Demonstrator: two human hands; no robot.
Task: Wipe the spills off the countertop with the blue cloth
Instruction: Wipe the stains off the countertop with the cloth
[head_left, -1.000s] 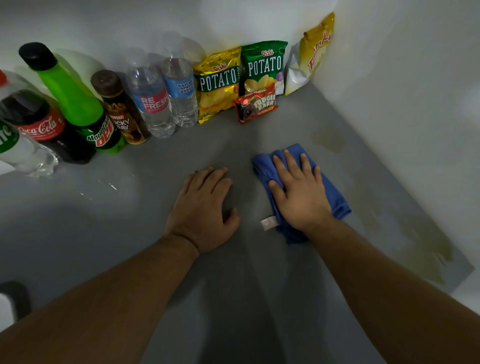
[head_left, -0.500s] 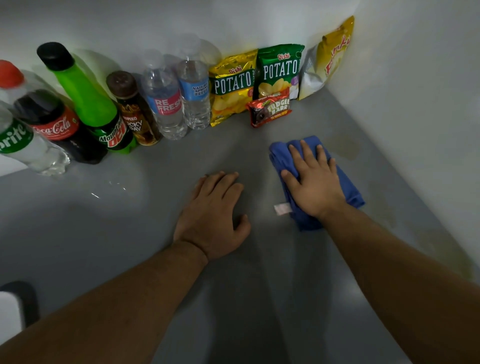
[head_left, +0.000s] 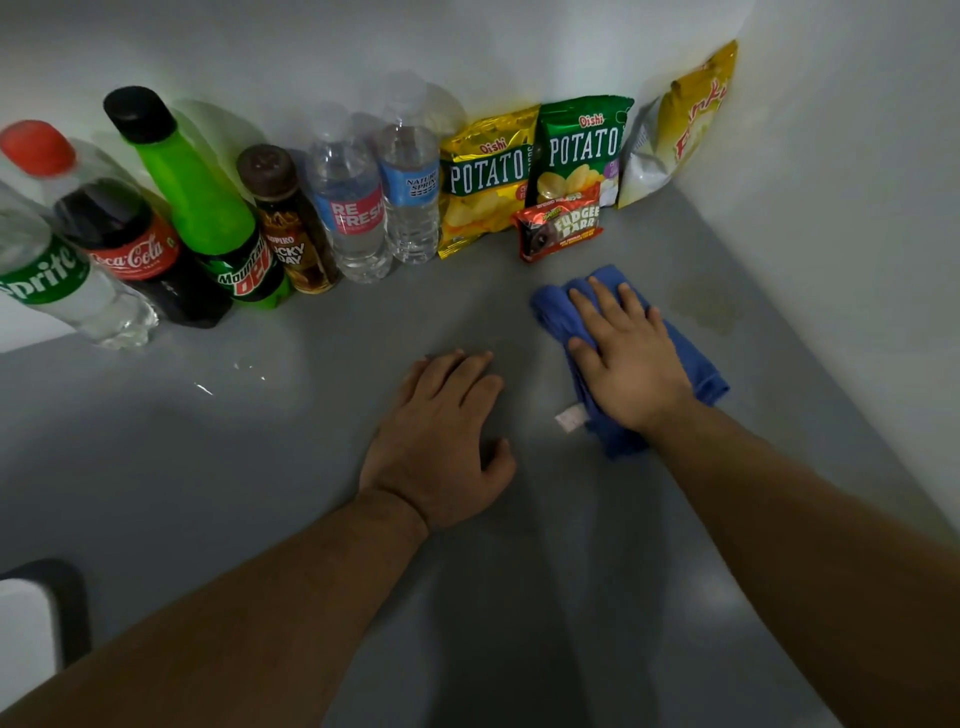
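Soft, light cloth (head_left: 698, 374), prone to bunching; pressed flat under straight-fingered right grip (head_left: 631, 358). Left grip (head_left: 441, 441) released, resting flat on surface (head_left: 234, 467).

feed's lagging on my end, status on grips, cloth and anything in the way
Right grip flat, pressing folded blue cloth. Left grip flat on grey countertop. Yellowish spill right of cloth, unwiped. Red fudge bar packet just ahead.

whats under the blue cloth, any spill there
The blue cloth lies on the grey countertop with the right hand pressing on top. The surface beneath is covered, so a spill there cannot be seen. A yellowish stain shows beside it, toward the wall.
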